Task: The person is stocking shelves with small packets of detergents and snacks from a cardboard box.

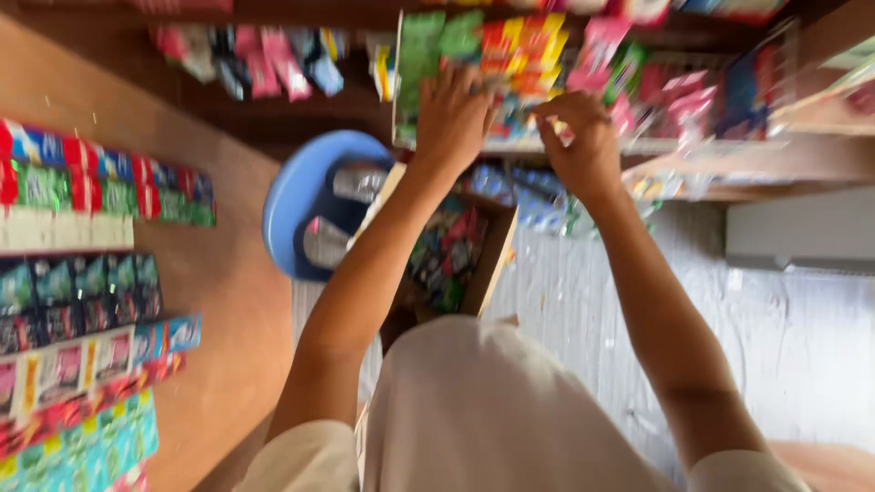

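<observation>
A: Where are the hands?

B: Both are up at the wire rack [729, 144] of colourful sachet packets [519, 64]. The left hand [453, 114] lies spread over the packets; the right hand [576, 137], just beside it, seems to pinch one, though blur hides it.

A: How would they handle?

B: Light, soft, slippery foil, I'd judge; best held by a sealed edge. An open cardboard box [456, 251] sits below the rack.

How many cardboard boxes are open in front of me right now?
1. The cardboard box sits on the floor below both hands, beside the blue tub, with packets inside. My arms may hide others.
</observation>
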